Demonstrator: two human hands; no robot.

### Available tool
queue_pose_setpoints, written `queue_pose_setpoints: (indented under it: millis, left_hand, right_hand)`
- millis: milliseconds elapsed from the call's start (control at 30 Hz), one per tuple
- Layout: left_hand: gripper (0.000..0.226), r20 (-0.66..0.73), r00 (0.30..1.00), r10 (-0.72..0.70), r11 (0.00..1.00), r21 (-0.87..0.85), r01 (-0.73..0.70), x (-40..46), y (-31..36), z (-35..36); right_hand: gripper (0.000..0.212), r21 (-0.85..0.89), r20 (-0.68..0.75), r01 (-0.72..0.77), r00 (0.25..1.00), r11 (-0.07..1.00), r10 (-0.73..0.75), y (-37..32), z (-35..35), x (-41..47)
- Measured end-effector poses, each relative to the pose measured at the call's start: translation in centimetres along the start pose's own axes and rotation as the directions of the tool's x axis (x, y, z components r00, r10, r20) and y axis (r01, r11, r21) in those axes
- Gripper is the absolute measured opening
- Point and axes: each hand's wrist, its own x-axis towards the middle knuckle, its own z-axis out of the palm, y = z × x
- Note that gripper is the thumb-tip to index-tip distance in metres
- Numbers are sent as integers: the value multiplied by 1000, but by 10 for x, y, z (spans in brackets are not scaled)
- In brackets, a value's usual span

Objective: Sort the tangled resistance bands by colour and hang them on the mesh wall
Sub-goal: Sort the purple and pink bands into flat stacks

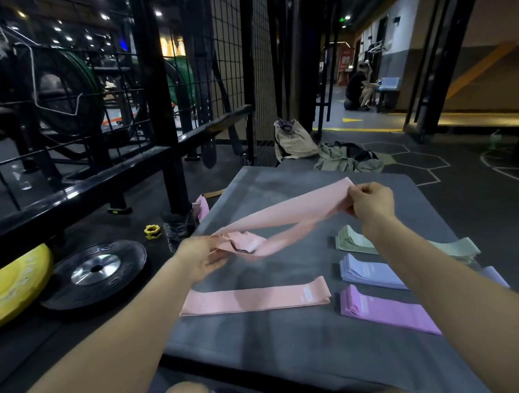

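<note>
I hold a pink resistance band [288, 212] stretched above the grey mat [298, 330]. My right hand [370, 200] pinches its far end. My left hand [202, 258] grips its crumpled near end, where a loop hangs twisted. Flat pink bands [256, 299] lie on the mat below. To the right sit three stacks: green bands [352, 241], lavender bands [368, 273] and purple bands [388, 310], partly hidden by my right forearm. Another pink band [201, 206] lies at the mat's far left edge. The black mesh wall [230, 49] stands behind.
A black weight plate [96, 272], a yellow plate [5, 290] and a yellow collar [152, 231] lie on the floor at left. A water bottle [175, 230] stands by the black post. A bag [294, 140] and clothes [347, 158] lie beyond the mat. People crouch far back.
</note>
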Motion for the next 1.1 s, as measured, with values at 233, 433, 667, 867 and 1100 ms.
queue_pose_setpoints:
  millis: [233, 433, 667, 867, 1100]
  left_hand:
    - [19, 55, 998, 10, 981, -193, 1, 6, 0, 2]
    - [9, 142, 986, 89, 920, 367, -135, 8, -3, -19]
    - [29, 204, 977, 68, 872, 464, -158, 9, -8, -36]
    - [4, 128, 982, 140, 861, 474, -185, 15, -14, -52]
    - [23, 28, 970, 243, 784, 583, -213, 21, -17, -69]
  right_hand:
    - [28, -9, -18, -72, 997, 997, 72, 18, -1, 0]
    - [16, -56, -34, -86, 996, 995, 84, 30, -9, 4]
    - [29, -152, 147, 30, 989, 988, -7, 41, -7, 0]
    - [13, -218, 232, 66, 973, 974, -14, 49, -13, -6]
    - [28, -303, 354, 40, 932, 952, 73, 59, -16, -9]
